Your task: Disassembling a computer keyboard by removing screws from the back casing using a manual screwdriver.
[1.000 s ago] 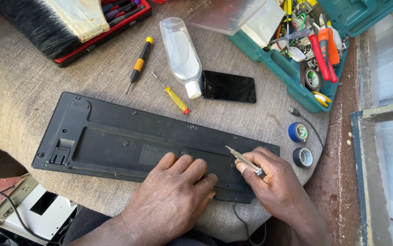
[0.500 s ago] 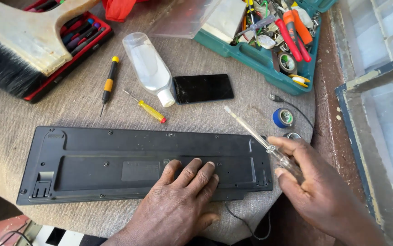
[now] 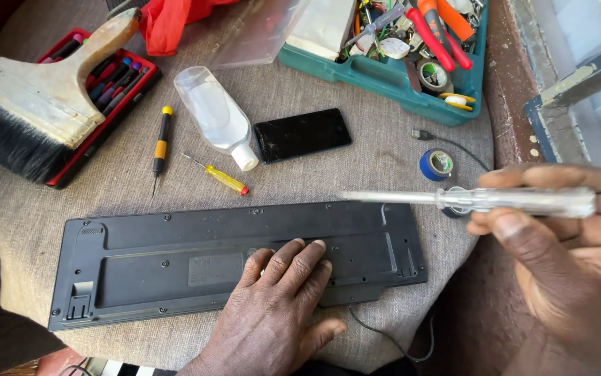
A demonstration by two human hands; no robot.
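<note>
A black keyboard (image 3: 175, 257) lies upside down on the cloth-covered table, its screwed back panel facing up. My left hand (image 3: 272, 313) rests flat on its near right part, fingers spread. My right hand (image 3: 565, 251) is raised at the right, close to the camera, gripping a clear-handled screwdriver (image 3: 481, 200) held level with its tip pointing left above the keyboard's far right edge.
Behind the keyboard lie a yellow screwdriver (image 3: 220, 177), a black-and-yellow screwdriver (image 3: 162, 146), a clear bottle (image 3: 214, 115), a cracked phone (image 3: 302, 134) and a blue tape roll (image 3: 437, 165). A big brush (image 3: 35, 104) sits on a red bit case. A green toolbox (image 3: 398, 49) stands far right.
My right hand has lifted the screwdriver off the keyboard and drawn it up and right, towards the camera. The view has shifted. My left hand stays on the keyboard.
</note>
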